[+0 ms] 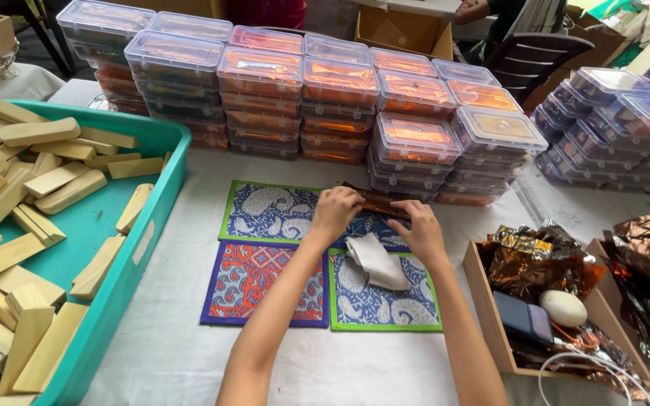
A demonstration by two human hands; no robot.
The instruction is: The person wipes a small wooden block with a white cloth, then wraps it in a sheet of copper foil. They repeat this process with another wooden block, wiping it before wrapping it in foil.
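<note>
Both hands hold one brown foil-wrapped bar above the patterned mats, its long axis running left to right.

The left hand (334, 210) has its grip closed on the left end of the foil-wrapped bar (376, 201), and the right hand (420, 231) pinches the right end, so the bar lies straight between the two, a little beyond the fingers and away from the person. Each hand is equally near to it. A folded pale cloth (376, 262) lies just below the hands, across the blue mat with green edge (385, 301). The desk (174, 353) has a white cover; a teal tray of wooden blocks (148, 248) stands at the left, a wooden box with foil (483, 301) at the right, and stacks of clear lidded boxes (340, 98) behind.
</note>
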